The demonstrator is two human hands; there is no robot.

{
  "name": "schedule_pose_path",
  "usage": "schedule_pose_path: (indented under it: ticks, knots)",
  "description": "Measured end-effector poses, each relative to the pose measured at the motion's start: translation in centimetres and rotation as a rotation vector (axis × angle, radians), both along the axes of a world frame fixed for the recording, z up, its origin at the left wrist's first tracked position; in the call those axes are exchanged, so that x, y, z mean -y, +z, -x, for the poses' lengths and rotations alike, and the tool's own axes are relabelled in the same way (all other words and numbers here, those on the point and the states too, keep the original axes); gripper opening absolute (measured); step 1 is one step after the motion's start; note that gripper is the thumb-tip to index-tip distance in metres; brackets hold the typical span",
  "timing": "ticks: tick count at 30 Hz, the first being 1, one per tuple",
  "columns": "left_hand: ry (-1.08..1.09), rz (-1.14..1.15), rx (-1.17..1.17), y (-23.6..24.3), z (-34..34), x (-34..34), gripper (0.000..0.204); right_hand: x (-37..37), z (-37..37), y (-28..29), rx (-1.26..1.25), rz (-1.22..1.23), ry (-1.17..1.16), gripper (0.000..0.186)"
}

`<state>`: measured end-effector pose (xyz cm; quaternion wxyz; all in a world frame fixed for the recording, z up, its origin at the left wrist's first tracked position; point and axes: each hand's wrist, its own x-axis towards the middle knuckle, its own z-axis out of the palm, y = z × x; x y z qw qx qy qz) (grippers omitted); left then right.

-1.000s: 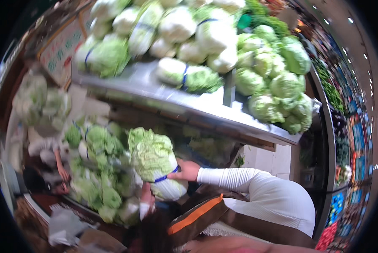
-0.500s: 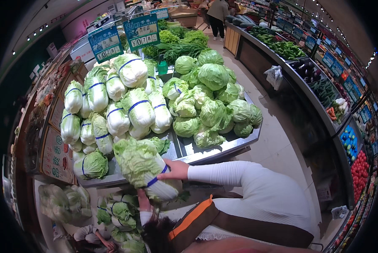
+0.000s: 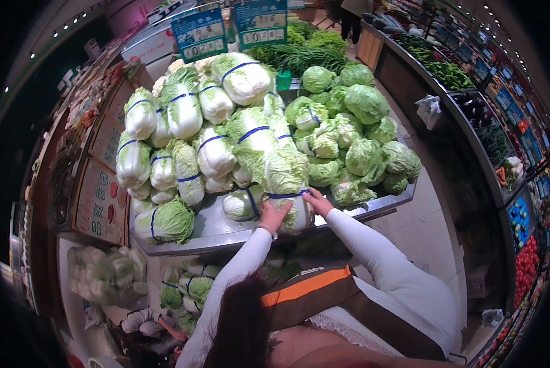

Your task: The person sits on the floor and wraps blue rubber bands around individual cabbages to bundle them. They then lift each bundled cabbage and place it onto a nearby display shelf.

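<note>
Produce stands fill the shop floor around us, and before us spreads a metal counter (image 3: 210, 222), its bare patch smooth, grey and shiny. Its left part bears a heap of napa cabbages (image 3: 183, 116), long and barrel-shaped, with glossy white ribs, crinkled pale-green leaves and blue bands about their middles; its right part bears round cabbages (image 3: 367, 104), tight balls of waxy, veined leaf. At its near edge, right of a small banded cabbage (image 3: 240, 205) lying on the metal, is our napa cabbage (image 3: 284, 168), frilly end toward the heap and white base toward us; we cannot tell how much of its weight the counter carries. Our left hand (image 3: 275, 216) grasps its near left side, fingers spread on the ribs, and our right hand (image 3: 317, 202) grasps its right side by the blue band (image 3: 285, 195), the fingertips partly hidden. Below the counter's left corner, a clear, wrinkled plastic bag (image 3: 107, 276) holds pale cabbages, and beside it we see more banded cabbages (image 3: 192, 288), whose container we cannot make out. Near them shows another person's forearm (image 3: 175, 332). Along the right-hand stand (image 3: 434, 116), long green vegetables (image 3: 444, 72) lie beyond dark, glossy eggplants (image 3: 471, 105), and smooth red produce (image 3: 526, 270) is heaped nearer us.
</note>
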<state>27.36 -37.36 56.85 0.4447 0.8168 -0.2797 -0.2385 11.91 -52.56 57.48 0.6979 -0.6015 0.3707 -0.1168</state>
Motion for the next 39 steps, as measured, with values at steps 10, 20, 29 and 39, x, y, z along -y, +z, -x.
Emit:
schedule_pose_path:
  ticks: [10, 20, 29, 39]
  knots:
    - [-0.182, 0.048, -0.009, -0.3, 0.9, -1.0, 0.137, 2.7, 0.9, -4.4, 0.034, -0.084, -0.094, 0.054]
    - [-0.148, 0.019, -0.012, 1.2, 1.7, -1.4, 0.136, 2.9, 0.7, -3.4, 0.044, -0.172, -0.008, 0.039]
    - [-0.144, 0.025, -0.026, 1.0, 1.9, -1.4, 0.137, 3.1, 0.5, -2.6, 0.066, -0.203, 0.086, 0.044]
    - [-0.136, 0.012, -0.059, 1.4, 1.9, -1.4, 0.136, 4.7, 0.4, -2.6, 0.050, -0.356, 0.192, 0.045]
